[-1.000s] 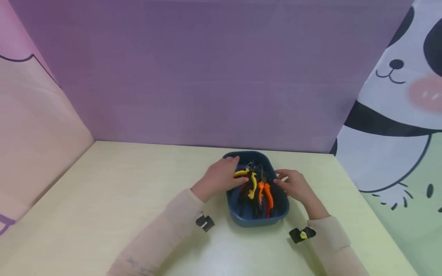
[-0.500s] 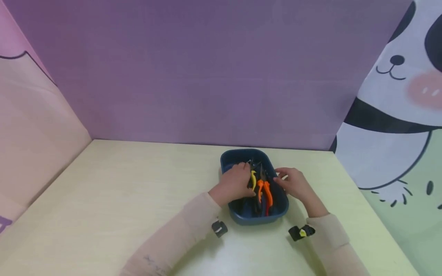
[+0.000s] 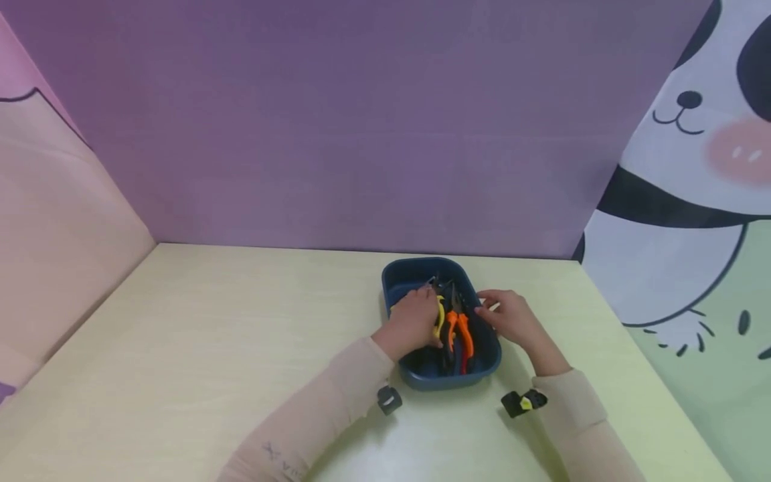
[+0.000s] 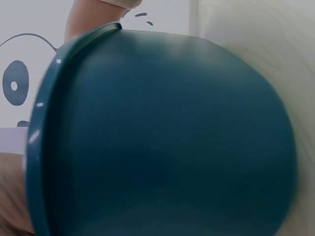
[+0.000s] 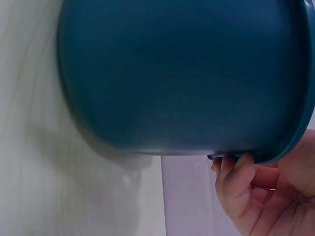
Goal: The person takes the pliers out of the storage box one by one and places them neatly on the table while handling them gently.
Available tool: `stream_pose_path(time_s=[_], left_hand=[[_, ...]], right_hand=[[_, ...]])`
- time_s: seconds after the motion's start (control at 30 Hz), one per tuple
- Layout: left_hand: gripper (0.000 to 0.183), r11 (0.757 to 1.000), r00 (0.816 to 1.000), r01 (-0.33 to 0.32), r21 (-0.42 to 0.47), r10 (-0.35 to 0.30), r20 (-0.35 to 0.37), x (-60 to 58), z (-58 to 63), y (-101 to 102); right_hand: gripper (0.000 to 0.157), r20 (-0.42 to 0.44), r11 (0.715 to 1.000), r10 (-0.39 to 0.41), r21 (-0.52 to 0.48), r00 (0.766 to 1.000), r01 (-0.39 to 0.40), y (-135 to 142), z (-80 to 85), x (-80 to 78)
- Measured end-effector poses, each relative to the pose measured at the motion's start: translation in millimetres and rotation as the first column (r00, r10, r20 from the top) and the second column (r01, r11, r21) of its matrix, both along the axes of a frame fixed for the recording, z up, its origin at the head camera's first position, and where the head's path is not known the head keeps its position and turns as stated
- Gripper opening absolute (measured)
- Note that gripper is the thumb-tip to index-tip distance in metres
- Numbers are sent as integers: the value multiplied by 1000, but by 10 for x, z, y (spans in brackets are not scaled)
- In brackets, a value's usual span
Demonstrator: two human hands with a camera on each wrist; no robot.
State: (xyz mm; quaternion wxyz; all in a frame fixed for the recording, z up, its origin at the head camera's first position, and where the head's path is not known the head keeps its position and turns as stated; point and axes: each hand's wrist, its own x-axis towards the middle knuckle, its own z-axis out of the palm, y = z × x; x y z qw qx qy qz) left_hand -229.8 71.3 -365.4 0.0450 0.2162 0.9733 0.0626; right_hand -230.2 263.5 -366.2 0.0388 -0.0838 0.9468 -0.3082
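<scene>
A dark blue plastic bin (image 3: 415,381) stands on the table and holds several pliers. My left hand (image 3: 412,321) reaches down into its left side, its fingers curled over pliers with yellow handles (image 3: 440,318); the palm side is hidden. Beside that hand lie pliers with orange handles (image 3: 464,333), jaws toward the back. My right hand (image 3: 512,318) grips the bin's right rim, and in the right wrist view its bent fingers (image 5: 238,182) hook under the edge. The bin's outer wall (image 4: 172,123) fills most of the left wrist view, hiding the pliers.
The pale wooden table (image 3: 241,321) runs left and right of the bin. Close behind the bin rises a purple backdrop (image 3: 361,134). A panda-printed panel (image 3: 674,268) borders the right side, a pinkish panel (image 3: 54,221) the left.
My left hand has moved from the bin's left rim rightward and down onto the yellow-handled pliers, its fingers bending. My right hand has stayed at the right rim.
</scene>
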Motion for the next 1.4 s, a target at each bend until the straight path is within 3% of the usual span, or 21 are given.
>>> stream_pose_path(time_s=[0.23, 0.67, 0.83, 1.0, 1.4], left_hand=[[95, 1000, 1000, -22, -1, 22, 6, -34, -15, 0], [98, 997, 993, -78, 16, 76, 89, -127, 0, -35], [95, 997, 991, -71, 9, 70, 116, -186, -14, -49], [92, 998, 992, -58, -40, 62, 113, -218, -40, -31], [96, 990, 990, -112, -91, 119, 80, -220, -59, 39]], right_hand=[[37, 5, 1000, -4, 7, 1000, 4, -3, -26, -11], [38, 13, 1000, -4, -5, 1000, 4, -22, -23, -1], [37, 8, 1000, -5, -1, 1000, 5, -26, -28, -9], [37, 0, 1000, -7, -5, 1000, 7, -39, -26, -23], [37, -13, 1000, -10, 2, 1000, 10, -52, -19, -59]])
